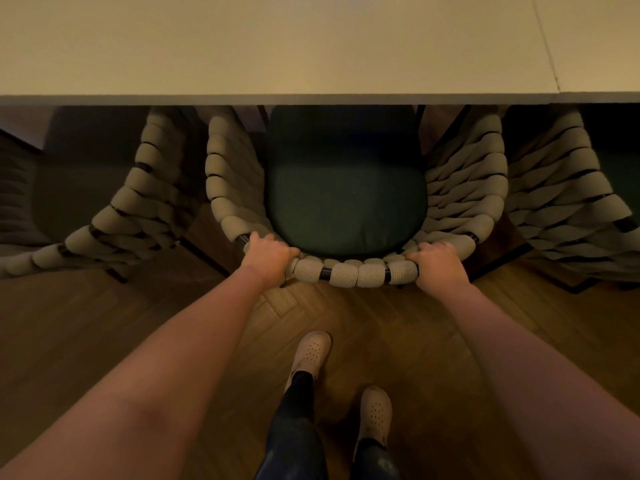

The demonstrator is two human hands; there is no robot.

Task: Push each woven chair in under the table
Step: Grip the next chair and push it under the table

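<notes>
A woven chair (pixel 356 273) with thick beige cord round a dark frame and a dark green seat cushion (pixel 346 199) stands straight ahead, its front part under the pale table (pixel 311 46). My left hand (pixel 268 258) grips the top rail of the backrest at its left end. My right hand (pixel 440 263) grips the same rail at its right end. A second woven chair (pixel 138 202) stands to the left and a third woven chair (pixel 568 188) to the right, both partly under the table edge.
The floor (pixel 346 313) is dark herringbone wood. My two feet in pale perforated clogs (pixel 311 351) stand just behind the middle chair. The table's front edge (pixel 277 99) runs across the whole view above the chairs.
</notes>
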